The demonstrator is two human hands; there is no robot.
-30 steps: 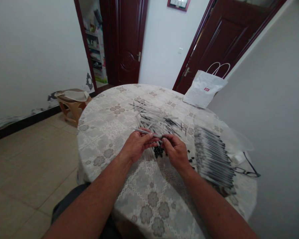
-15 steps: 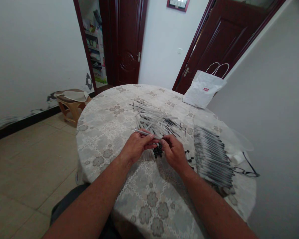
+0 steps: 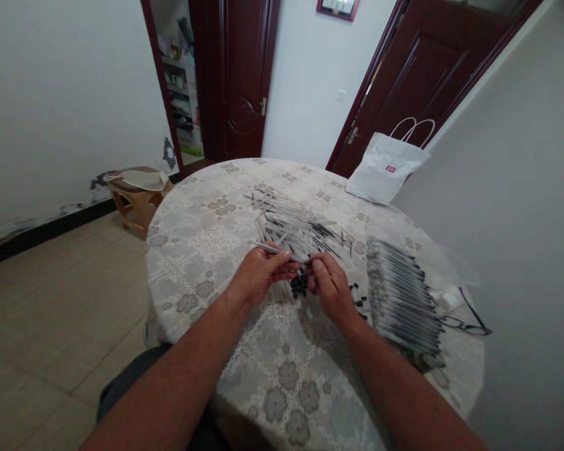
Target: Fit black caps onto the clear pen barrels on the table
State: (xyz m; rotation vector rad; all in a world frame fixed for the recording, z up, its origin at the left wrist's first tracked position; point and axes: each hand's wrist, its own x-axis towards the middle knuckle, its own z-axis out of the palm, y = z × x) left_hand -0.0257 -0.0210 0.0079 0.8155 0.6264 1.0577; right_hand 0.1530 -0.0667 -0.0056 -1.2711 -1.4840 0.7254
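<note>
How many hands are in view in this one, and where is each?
2. The left hand holds a pale stick; the right hand is at the stick's right end, beside some small black pieces. No other hands show.

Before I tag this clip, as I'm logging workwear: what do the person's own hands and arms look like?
The left hand and right hand are ungloved, with no watch or bracelet visible. Both forearms are bare, with no sleeves in view. Finger details are too small to judge.
</note>
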